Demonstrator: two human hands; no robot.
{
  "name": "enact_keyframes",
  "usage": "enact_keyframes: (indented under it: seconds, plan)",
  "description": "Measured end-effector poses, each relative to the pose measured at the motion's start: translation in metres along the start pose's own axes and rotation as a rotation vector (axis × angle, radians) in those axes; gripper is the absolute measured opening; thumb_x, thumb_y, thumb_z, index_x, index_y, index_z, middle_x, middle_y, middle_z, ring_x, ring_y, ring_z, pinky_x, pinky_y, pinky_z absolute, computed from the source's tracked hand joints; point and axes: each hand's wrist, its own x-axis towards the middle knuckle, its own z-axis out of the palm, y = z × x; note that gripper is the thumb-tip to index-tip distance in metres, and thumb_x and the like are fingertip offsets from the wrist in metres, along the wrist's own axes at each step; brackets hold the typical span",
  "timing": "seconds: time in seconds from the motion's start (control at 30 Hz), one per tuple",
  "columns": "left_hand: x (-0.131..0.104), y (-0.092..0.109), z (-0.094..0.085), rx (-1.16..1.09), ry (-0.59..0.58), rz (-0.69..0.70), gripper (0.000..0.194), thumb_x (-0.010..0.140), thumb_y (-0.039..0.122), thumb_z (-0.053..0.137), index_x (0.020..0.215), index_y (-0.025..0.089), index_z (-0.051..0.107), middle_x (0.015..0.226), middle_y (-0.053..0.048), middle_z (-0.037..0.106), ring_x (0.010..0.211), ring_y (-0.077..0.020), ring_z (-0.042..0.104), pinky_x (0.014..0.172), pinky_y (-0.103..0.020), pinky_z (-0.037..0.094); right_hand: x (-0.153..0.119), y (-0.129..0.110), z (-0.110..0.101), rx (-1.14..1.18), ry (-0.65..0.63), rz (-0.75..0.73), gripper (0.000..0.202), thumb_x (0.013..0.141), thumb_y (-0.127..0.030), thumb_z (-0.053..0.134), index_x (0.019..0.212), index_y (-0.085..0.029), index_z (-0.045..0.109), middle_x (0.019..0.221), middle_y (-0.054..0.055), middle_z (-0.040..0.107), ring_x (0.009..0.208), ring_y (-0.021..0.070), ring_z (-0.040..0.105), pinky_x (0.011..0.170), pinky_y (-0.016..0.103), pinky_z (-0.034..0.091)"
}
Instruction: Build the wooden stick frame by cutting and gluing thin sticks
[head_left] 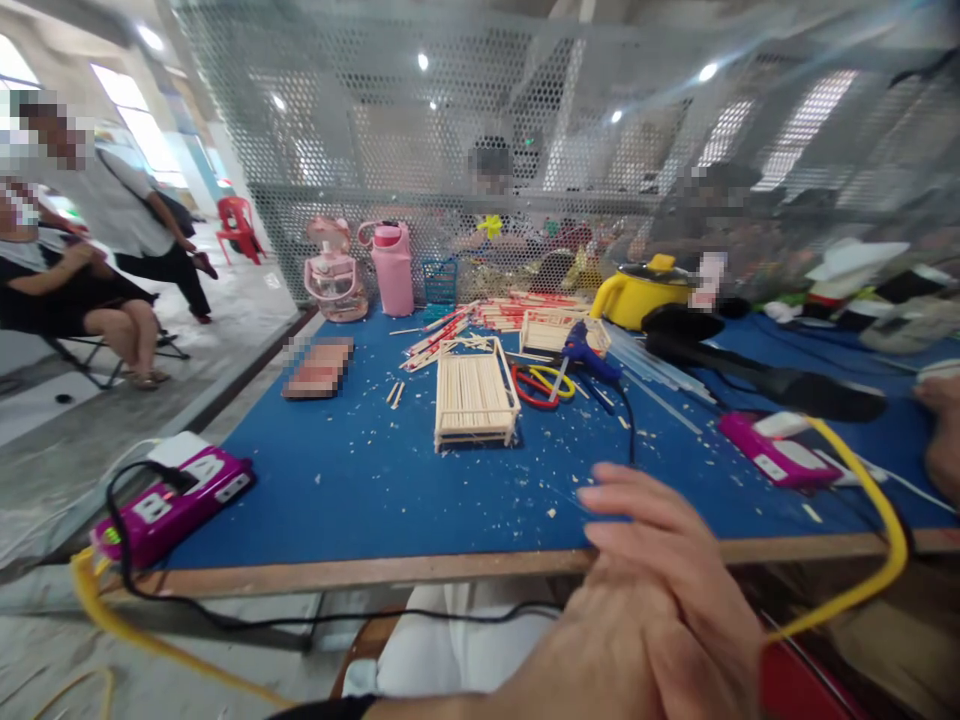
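Note:
My two hands overlap at the table's front edge, right of the middle. My right hand [671, 535] lies across my left, its fingers stretched out to the left and holding nothing I can see. My left hand [607, 625] reaches in from the lower left, its fingers hidden. Beyond them, apart from both hands, a small bed-shaped frame of pale wooden sticks [474, 395] stands on the blue tabletop [360, 500]. Behind it are a second stick frame [536, 335], a blue glue gun [581, 350], scissors with red and yellow handles [534, 388] and a pile of red-tipped sticks [450, 335].
Purple power strips [180, 500] [776, 455] sit left and right, with yellow cables. Pink bottles [392, 270], a yellow pot [649, 295] and clear glue sticks [660, 370] stand or lie farther back, before a perforated metal screen [420, 140]. Another person's hand [941, 430] shows at right.

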Motion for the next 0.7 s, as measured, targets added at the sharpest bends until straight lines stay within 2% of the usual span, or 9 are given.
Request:
enact_keyframes:
  seconds: [0.07,0.2,0.3,0.4,0.47,0.5,0.53,0.63,0.7]
  plan:
    - [-0.005,0.014,-0.014,-0.011,-0.006,-0.004,0.042,0.086,0.054,0.05,0.118,0.029,0.062,0.109,-0.006,0.07,0.103,-0.0293,0.065,0.08,-0.039,0.058,0.002,0.009,-0.007,0.201,-0.203,0.013,0.032,0.087,-0.049,0.048,0.101,-0.028,0.068,0.083,0.006,0.068,0.083,0.0253,0.064,0.074,0.041,0.052]
    - [-0.025,0.031,-0.057,-0.001,0.068,-0.033,0.05,0.084,0.053,0.056,0.127,0.029,0.056,0.111,-0.008,0.069,0.098,-0.0287,0.068,0.079,-0.04,0.059,0.012,0.021,-0.018,0.315,-0.497,0.191,0.06,0.079,-0.073,0.044,0.104,-0.023,0.068,0.067,0.002,0.064,0.059,0.017,0.058,0.051,0.027,0.045]
    - [-0.037,0.025,-0.089,0.1,0.408,-0.131,0.037,0.089,0.044,0.052,0.124,0.03,0.056,0.113,-0.006,0.069,0.095,-0.0226,0.068,0.079,-0.034,0.058,0.011,0.031,-0.028,0.161,-0.58,0.301,0.046,0.088,-0.058,0.046,0.082,-0.019,0.069,0.056,0.0,0.057,0.051,0.0131,0.052,0.047,0.024,0.039]
    - [-0.038,0.009,-0.104,0.199,0.636,-0.234,0.028,0.088,0.038,0.057,0.113,0.026,0.06,0.11,-0.006,0.069,0.095,-0.0199,0.067,0.075,-0.029,0.057,0.003,0.044,-0.044,0.0,0.015,0.418,0.021,0.089,-0.035,0.055,0.077,-0.021,0.063,0.054,-0.002,0.051,0.049,0.0119,0.046,0.045,0.023,0.035]
    - [-0.036,-0.002,-0.101,0.191,0.649,-0.271,0.03,0.088,0.038,0.057,0.114,0.023,0.059,0.108,-0.007,0.069,0.098,-0.0201,0.066,0.077,-0.03,0.056,-0.004,0.047,-0.053,0.052,0.46,0.425,0.005,0.087,-0.029,0.058,0.088,-0.025,0.061,0.051,-0.005,0.044,0.045,0.0115,0.04,0.044,0.023,0.034]
    - [-0.034,-0.007,-0.096,0.175,0.617,-0.279,0.031,0.088,0.037,0.056,0.115,0.022,0.057,0.108,-0.008,0.069,0.099,-0.0205,0.066,0.079,-0.032,0.056,-0.008,0.046,-0.054,0.071,0.533,0.425,0.006,0.085,-0.026,0.06,0.092,-0.027,0.06,0.052,-0.006,0.045,0.045,0.0115,0.041,0.044,0.023,0.036]
    - [-0.032,-0.011,-0.089,0.164,0.565,-0.279,0.032,0.089,0.037,0.055,0.117,0.021,0.056,0.11,-0.01,0.068,0.101,-0.0214,0.065,0.081,-0.034,0.055,-0.011,0.042,-0.053,0.076,0.474,0.432,0.011,0.082,-0.024,0.063,0.093,-0.027,0.061,0.055,-0.005,0.049,0.047,0.0114,0.044,0.045,0.023,0.039]
    - [-0.027,-0.017,-0.062,0.161,0.309,-0.183,0.04,0.089,0.036,0.054,0.126,0.021,0.053,0.126,-0.014,0.061,0.114,-0.0251,0.059,0.093,-0.042,0.051,-0.022,0.027,-0.036,0.088,-0.126,0.438,0.012,0.075,-0.025,0.069,0.087,-0.025,0.068,0.073,0.001,0.065,0.058,0.0136,0.059,0.049,0.025,0.051]
    - [-0.027,-0.016,-0.046,0.143,0.097,-0.08,0.046,0.088,0.037,0.056,0.131,0.022,0.051,0.133,-0.015,0.056,0.122,-0.0278,0.053,0.1,-0.045,0.046,-0.025,0.023,-0.021,0.158,-0.367,0.385,0.009,0.077,-0.031,0.065,0.078,-0.024,0.07,0.074,0.002,0.068,0.064,0.0167,0.064,0.052,0.028,0.056]
